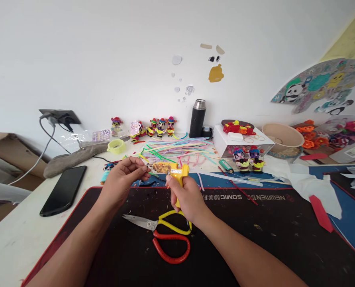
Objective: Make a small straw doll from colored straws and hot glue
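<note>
One glue gun, in right hand

At the lower right, a low stretch of black mat gives a hand room to pass, but scissors lie across the lower centre. At the left, a phone and driftwood obstruct the table. Behind, strewn coloured strips, small figurines, a tall flask and a white box hinder passage toward the wall.
</note>
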`<state>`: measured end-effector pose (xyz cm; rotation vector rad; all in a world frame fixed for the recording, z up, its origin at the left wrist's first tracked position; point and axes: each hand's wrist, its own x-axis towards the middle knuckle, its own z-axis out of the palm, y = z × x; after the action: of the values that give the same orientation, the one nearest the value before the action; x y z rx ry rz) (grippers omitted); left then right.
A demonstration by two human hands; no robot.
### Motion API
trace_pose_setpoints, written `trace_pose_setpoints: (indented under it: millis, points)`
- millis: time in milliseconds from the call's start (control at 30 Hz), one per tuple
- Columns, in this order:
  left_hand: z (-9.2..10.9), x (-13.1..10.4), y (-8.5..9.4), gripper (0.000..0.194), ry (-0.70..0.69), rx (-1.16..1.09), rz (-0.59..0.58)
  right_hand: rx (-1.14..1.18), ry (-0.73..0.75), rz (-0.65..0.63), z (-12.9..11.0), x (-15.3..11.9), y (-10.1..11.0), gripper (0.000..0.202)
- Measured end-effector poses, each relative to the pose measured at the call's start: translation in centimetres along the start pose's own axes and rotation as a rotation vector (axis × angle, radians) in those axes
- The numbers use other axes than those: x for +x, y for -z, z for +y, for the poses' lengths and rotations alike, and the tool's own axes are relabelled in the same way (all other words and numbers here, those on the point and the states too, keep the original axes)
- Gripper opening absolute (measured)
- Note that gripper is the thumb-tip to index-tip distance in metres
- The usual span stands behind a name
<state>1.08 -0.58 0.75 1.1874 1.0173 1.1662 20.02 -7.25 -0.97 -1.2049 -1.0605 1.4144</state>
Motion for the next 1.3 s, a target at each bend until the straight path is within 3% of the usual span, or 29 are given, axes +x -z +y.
trace_pose_setpoints:
  millis: [267,500,633,767,933,1000,1133,1300]
  points:
    - [-0.4,0.8,0.6,0.045,0.025,0.023,0.019,0.036,0.048,-0.019,0.1,0.1,-0.1,0.057]
    - [-0.7,1.4,1.1,0.052,0.023,0.016,0.028,-0.048,0.085,0.041,0.7,0.2,0.4,0.065]
    - [-0.5,1.3,1.1,0.050,0.007,0.034,0.015,-0.161,0.110,0.079,1.1,-0.8,2.0,0.064]
    - [-0.5,1.4,1.2,0.050,-0.009,0.041,0.008,-0.304,0.146,0.142,0.6,-2.1,5.1,0.062]
    - [-0.5,1.5,1.2,0.055,0.008,0.016,-0.001,-0.537,0.185,0.202,-1.1,-4.0,9.0,0.057]
    - [-0.4,1.5,1.2,0.058,0.016,0.012,-0.006,-0.777,0.175,0.238,-1.7,-4.8,10.0,0.054]
    - [-0.6,1.5,1.2,0.060,0.015,0.016,-0.002,-1.345,0.188,0.254,-2.4,-5.8,11.2,0.035]
    - [-0.9,1.6,1.4,0.056,0.003,0.027,0.006,-1.599,0.050,0.299,-2.1,-5.9,12.3,0.039]
